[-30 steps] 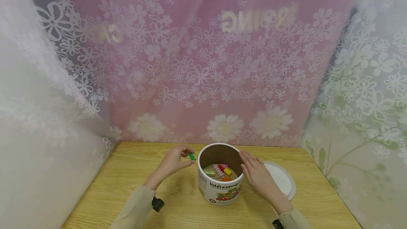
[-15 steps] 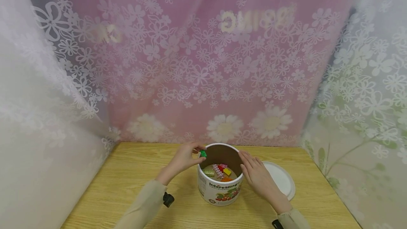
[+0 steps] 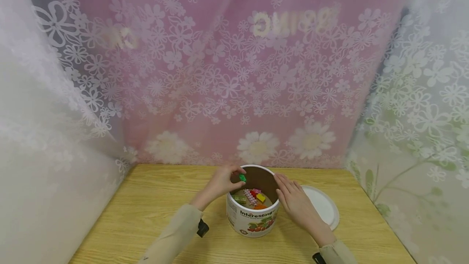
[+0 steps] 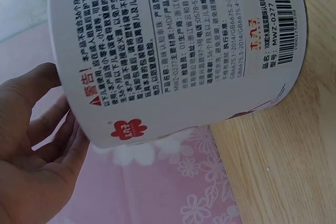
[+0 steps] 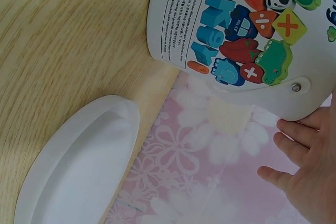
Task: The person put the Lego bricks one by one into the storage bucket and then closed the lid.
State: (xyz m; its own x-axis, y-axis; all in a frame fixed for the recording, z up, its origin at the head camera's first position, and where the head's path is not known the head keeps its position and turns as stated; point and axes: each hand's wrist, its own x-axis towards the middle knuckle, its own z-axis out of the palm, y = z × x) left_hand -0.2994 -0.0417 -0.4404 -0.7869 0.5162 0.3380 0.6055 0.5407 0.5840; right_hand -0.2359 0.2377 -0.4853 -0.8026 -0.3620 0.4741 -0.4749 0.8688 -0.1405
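My left hand (image 3: 222,180) pinches a small green toy building brick (image 3: 242,178) between thumb and fingertips, over the left part of the round white tub's mouth. The tub (image 3: 236,217) stands upright without its lid, printed with text and fruit. Inside, on its floor, lie several bricks: a pale green brick (image 3: 239,199), a long pink brick (image 3: 250,197), a yellow brick (image 3: 261,198) and an orange brick (image 3: 260,206), among others. My right hand (image 3: 298,203) rests with fairly straight fingers on the tub's right rim. In the left wrist view the tub's wall (image 4: 184,77) hides the fingertips and the brick.
A white round lid (image 3: 326,207) lies on the wooden table (image 3: 157,199) to the right of the tub, partly behind my right hand. A pink flowered curtain (image 3: 220,93) hangs along the table's back edge, with pale curtains at both sides.
The left hand has carried the green brick rightward, from beside the tub to over its opening. My right hand has stayed at the rim.
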